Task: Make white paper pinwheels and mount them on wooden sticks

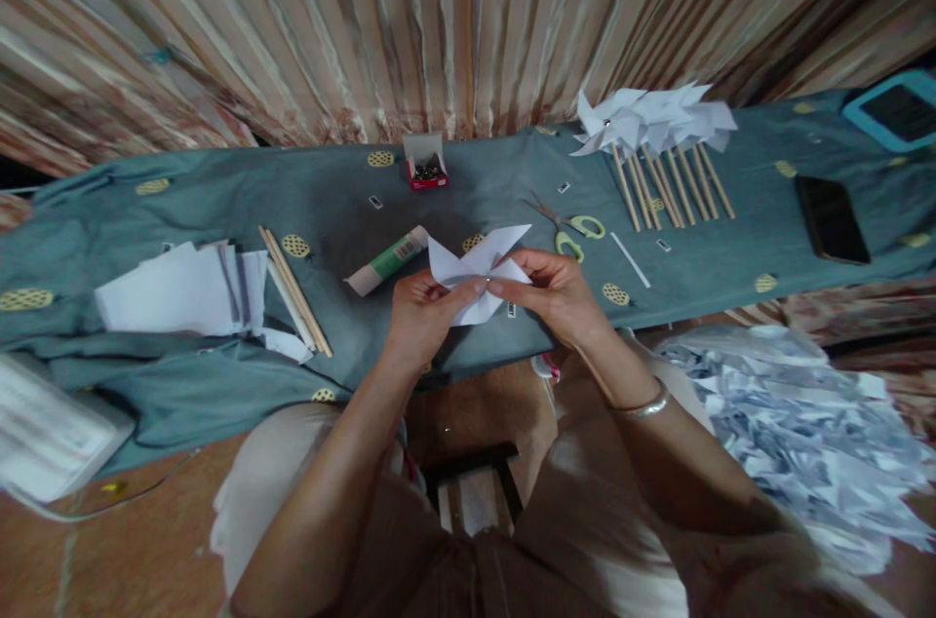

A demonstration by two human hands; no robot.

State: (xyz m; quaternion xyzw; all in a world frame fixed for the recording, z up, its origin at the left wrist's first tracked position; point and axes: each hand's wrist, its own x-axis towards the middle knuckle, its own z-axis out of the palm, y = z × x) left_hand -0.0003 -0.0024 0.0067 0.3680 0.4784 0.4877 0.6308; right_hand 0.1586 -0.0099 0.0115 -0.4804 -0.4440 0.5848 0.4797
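Note:
Between both hands I hold a white paper pinwheel above the front edge of the cloth-covered table. My left hand pinches it from the left, thumb near the centre. From the right, my right hand grips it, its thumb beside a small shiny pin head at the middle. No stick shows on this pinwheel. Just behind my left hand lies a green and white glue stick tube. Scissors with pale green handles rest beyond my right hand, a thin white paper strip beside them.
A small red box of pins stands open at the back. Finished pinwheels on sticks lie back right, near a black phone. At left are white paper sheets and wooden sticks. Paper scraps heap up at lower right.

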